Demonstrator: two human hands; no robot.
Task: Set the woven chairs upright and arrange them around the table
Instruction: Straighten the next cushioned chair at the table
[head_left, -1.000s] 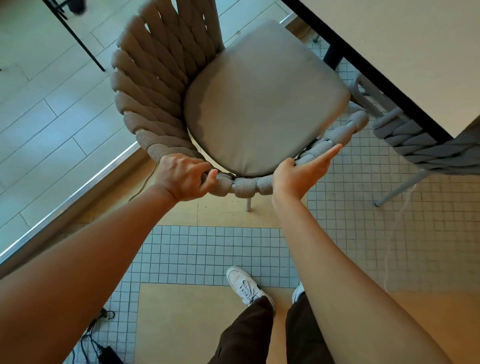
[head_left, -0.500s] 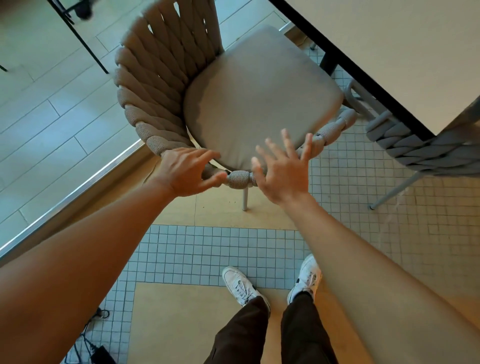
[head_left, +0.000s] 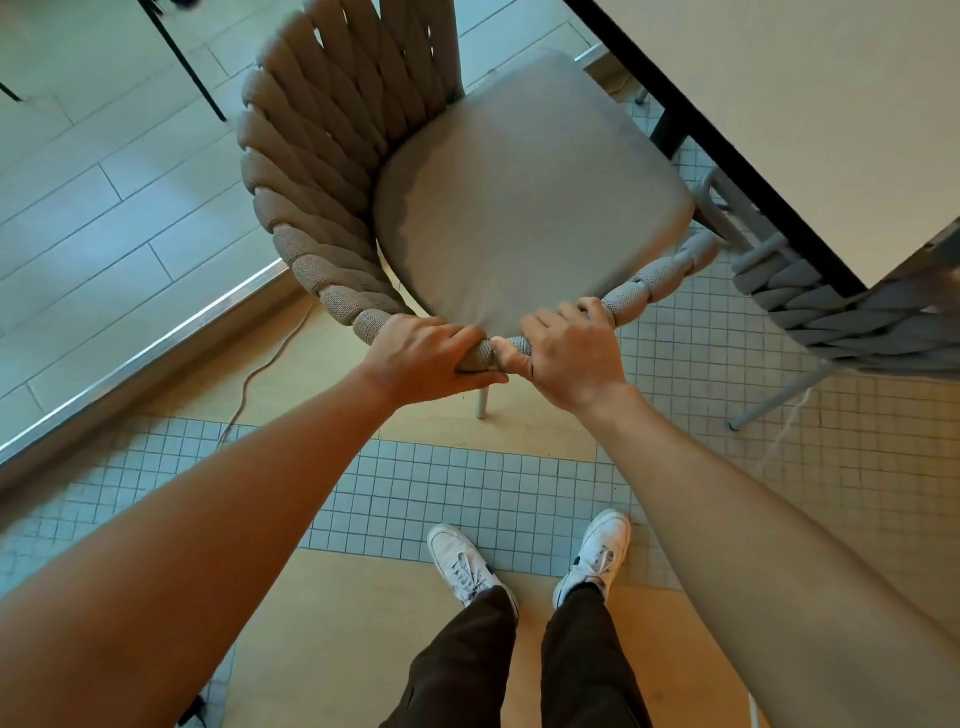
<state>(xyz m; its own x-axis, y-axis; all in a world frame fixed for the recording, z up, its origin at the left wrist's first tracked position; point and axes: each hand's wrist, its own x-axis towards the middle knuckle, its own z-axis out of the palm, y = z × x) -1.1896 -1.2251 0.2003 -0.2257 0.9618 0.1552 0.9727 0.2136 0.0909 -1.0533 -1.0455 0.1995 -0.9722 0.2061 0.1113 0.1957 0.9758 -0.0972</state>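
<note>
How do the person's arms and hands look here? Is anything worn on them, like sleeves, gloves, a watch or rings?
Both forearms are bare for all of their visible length; no sleeve comes into view. The left hand and the right hand wear no gloves. No watch or bracelet shows on either wrist, and no ring shows on the visible fingers.

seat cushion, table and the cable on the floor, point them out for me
seat cushion (head_left: 524, 197), head view, middle of its top.
table (head_left: 810, 104), head view, bare pale top.
cable (head_left: 249, 379), head view, its loop on the tan floor.
</note>
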